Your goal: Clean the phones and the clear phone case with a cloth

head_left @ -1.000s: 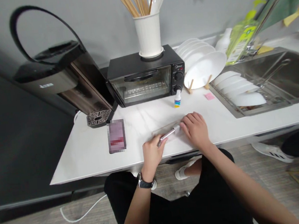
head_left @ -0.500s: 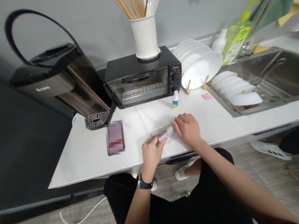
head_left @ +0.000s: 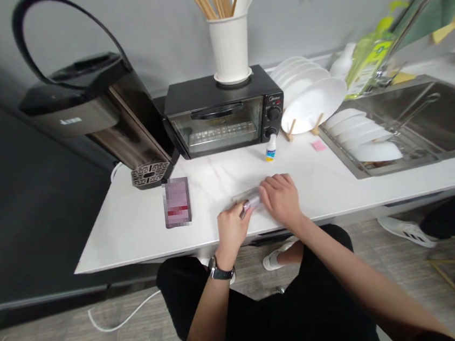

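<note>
Near the front edge of the counter, my left hand (head_left: 232, 227) pinches a small pinkish, see-through piece (head_left: 252, 202) with a dark end. Its exact kind is too blurred to tell. Beneath it is a thin, clear flat piece (head_left: 238, 197), partly covered by both hands. My right hand (head_left: 281, 200) is closed over the right end of these pieces, its fingers curled and hiding what they grip. Behind the hands stands a small white bottle (head_left: 271, 148) with a blue and yellow label. A pixelated purple flat object (head_left: 178, 203) lies left of my left hand.
A black toaster oven (head_left: 222, 117) at the back carries a white utensil pot (head_left: 230, 48). A tall drink dispenser (head_left: 123, 111) stands left. Racked plates (head_left: 314, 104), a pink note (head_left: 318, 145) and the sink (head_left: 417, 161) are on the right. Another person's shoe (head_left: 406, 230) shows below.
The view has shifted slightly. Both hands stay on the small pieces, and the pinkish one now sits a little closer to my right hand's fingers.
</note>
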Tool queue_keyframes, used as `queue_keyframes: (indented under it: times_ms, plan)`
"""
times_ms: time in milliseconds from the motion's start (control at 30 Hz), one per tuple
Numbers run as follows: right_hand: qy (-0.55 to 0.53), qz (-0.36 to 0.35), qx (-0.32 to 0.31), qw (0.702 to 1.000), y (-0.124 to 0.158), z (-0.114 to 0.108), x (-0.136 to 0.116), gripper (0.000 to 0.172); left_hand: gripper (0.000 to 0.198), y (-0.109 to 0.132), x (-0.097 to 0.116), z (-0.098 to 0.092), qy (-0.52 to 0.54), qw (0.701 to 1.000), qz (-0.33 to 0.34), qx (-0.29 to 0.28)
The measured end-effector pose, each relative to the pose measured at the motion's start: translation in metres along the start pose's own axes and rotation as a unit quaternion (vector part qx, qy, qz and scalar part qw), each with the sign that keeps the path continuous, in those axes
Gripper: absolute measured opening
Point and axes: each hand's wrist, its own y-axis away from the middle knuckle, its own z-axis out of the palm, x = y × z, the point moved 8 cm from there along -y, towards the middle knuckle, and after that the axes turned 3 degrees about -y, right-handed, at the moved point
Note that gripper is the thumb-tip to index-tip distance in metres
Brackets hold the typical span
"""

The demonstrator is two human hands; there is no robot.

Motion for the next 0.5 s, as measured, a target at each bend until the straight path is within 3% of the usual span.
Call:
queue_keyframes:
  times_ms: [67, 133, 200, 300, 367, 433, 500]
  plan:
    - [-0.029, -0.068, -0.025, 0.997, 0.004, 0.008, -0.032, 0.028, 0.017, 0.000, -0.002, 0.004, -0.028, 1.000, 0.015, 0.000]
    - [-0.047, -0.114, -0.039, 0.992, 0.008, 0.011, -0.049, 0.030, 0.018, 0.001, -0.003, 0.006, -0.043, 0.999, 0.027, -0.001]
    - [-0.046, -0.094, -0.032, 0.994, 0.008, 0.008, -0.035, 0.031, 0.018, 0.001, -0.002, 0.005, -0.043, 0.999, 0.032, 0.000]
    - [-0.024, -0.006, -0.006, 1.000, 0.003, -0.003, 0.014, 0.028, 0.020, 0.000, 0.004, 0.000, -0.015, 0.999, 0.033, 0.008]
    - [-0.014, 0.022, 0.005, 1.000, 0.002, -0.009, 0.028, 0.029, 0.022, -0.001, 0.007, -0.002, 0.007, 1.000, 0.027, 0.010]
    - [-0.017, 0.014, 0.005, 1.000, 0.003, -0.009, 0.016, 0.029, 0.021, -0.002, 0.007, -0.002, 0.016, 1.000, 0.020, 0.004]
    - [-0.031, -0.022, -0.007, 0.999, 0.006, -0.003, -0.013, 0.028, 0.019, -0.002, 0.004, 0.001, 0.018, 1.000, 0.012, -0.011]
